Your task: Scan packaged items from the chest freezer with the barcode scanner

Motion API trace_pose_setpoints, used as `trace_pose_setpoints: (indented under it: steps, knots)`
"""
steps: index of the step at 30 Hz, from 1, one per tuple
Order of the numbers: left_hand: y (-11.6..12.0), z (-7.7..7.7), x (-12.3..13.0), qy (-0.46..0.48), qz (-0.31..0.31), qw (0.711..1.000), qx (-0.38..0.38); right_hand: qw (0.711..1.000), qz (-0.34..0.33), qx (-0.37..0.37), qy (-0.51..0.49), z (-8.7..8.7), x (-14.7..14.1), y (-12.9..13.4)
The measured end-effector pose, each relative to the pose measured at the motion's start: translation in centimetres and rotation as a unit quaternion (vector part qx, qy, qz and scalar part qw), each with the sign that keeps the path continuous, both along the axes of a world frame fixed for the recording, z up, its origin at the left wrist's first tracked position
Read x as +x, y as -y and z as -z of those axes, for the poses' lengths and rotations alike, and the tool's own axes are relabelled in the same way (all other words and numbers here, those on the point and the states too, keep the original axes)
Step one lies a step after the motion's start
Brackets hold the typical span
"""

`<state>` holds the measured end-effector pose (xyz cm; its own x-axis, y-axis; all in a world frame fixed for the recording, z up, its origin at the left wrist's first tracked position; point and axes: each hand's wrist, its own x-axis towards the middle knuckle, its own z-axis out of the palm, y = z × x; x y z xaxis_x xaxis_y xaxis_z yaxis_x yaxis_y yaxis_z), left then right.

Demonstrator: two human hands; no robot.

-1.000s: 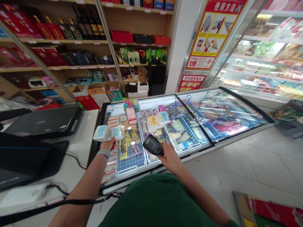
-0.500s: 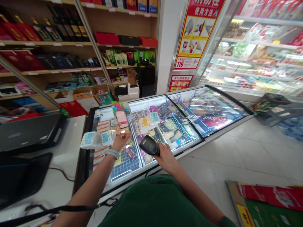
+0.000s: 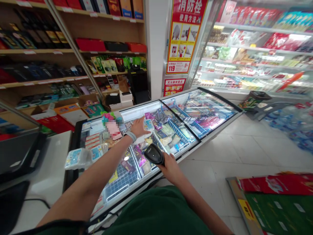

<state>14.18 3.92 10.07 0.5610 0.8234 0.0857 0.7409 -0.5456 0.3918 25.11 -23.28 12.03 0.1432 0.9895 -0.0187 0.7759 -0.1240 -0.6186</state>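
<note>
My left hand (image 3: 139, 128), wearing a wristband, reaches over the glass-topped chest freezer (image 3: 220, 128). Its fingers and thumb are apart, close beside a clear-wrapped white pack with a blue label (image 3: 148, 125); whether they touch it I cannot tell. Another white pack is largely hidden under that hand. In my right hand (image 3: 171, 166) is a black handheld barcode scanner (image 3: 154, 154), its head turned left above the freezer's front side. Two more white packs, one blue-labelled (image 3: 75, 158) and one similar (image 3: 96, 152), stand at the freezer's left end.
Left of the freezer is a white counter (image 3: 52, 153) with a dark monitor (image 3: 22, 150). Colourful hair-tie-like curls (image 3: 107, 116) lie by a blurred patch on the glass. Stocked shelves (image 3: 112, 49) stand behind, and a lit open fridge (image 3: 251, 49) at right.
My left hand has moved right and forward, from the freezer's left section to the packs near its middle. The right hand still holds the scanner. The view has turned slightly right.
</note>
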Motion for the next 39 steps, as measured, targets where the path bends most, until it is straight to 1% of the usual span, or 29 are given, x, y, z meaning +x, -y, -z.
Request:
trace_pose_setpoints:
  steps: [5, 8, 10, 12, 14, 16, 19, 22, 25, 28, 32, 35, 39]
  knots:
    - [-0.7, 0.2, 1.0, -0.042, 0.002, 0.999, -0.006, 1.0, 0.019, -0.015, -0.001, -0.4, 0.3, 0.6]
    - [-0.5, 0.0, 0.6, -0.05, 0.001, 0.999, 0.006, 1.0, 0.023, -0.019, 0.0, -0.5, 0.3, 0.6]
    - [-0.1, -0.5, -0.2, -0.052, 0.009, 0.998, 0.02, 1.0, 0.019, -0.014, -0.001, -0.5, 0.2, 0.4]
    - [0.4, -1.1, -1.7, -0.053, 0.024, 0.998, 0.035, 1.0, 0.01, -0.007, -0.004, -0.5, 0.1, 0.2]
    - [1.0, -1.9, -4.0, -0.058, 0.044, 0.996, 0.045, 1.0, 0.0, -0.006, -0.005, -0.6, 0.0, 0.0]
    - [1.5, -2.9, -6.7, -0.073, 0.066, 0.994, 0.056, 1.0, -0.007, -0.005, 0.0, -0.6, -0.2, -0.2]
    - [2.2, -4.3, -11.4, -0.133, 0.132, 0.977, 0.103, 1.0, -0.025, 0.005, 0.013, -0.6, -0.7, -0.6]
    - [3.2, -5.9, -15.5, -0.168, 0.174, 0.962, 0.124, 0.998, -0.062, 0.015, 0.016, -0.5, -1.5, -1.1]
    - [4.6, -7.4, -18.5, -0.192, 0.19, 0.956, 0.118, 0.994, -0.107, 0.026, 0.011, -0.8, -2.5, -1.9]
    - [6.1, -8.5, -20.5, -0.199, 0.187, 0.955, 0.114, 0.989, -0.142, 0.026, 0.01, -1.4, -3.6, -2.5]
    - [7.7, -9.2, -22.2, -0.21, 0.169, 0.957, 0.103, 0.985, -0.173, 0.019, 0.016, -2.0, -4.8, -3.1]
    - [8.4, -9.4, -22.9, -0.215, 0.157, 0.959, 0.095, 0.982, -0.185, 0.02, 0.02, -2.0, -5.2, -3.5]
    - [8.6, -9.1, -23.4, -0.206, 0.148, 0.963, 0.086, 0.98, -0.197, 0.026, 0.021, -2.0, -5.4, -3.8]
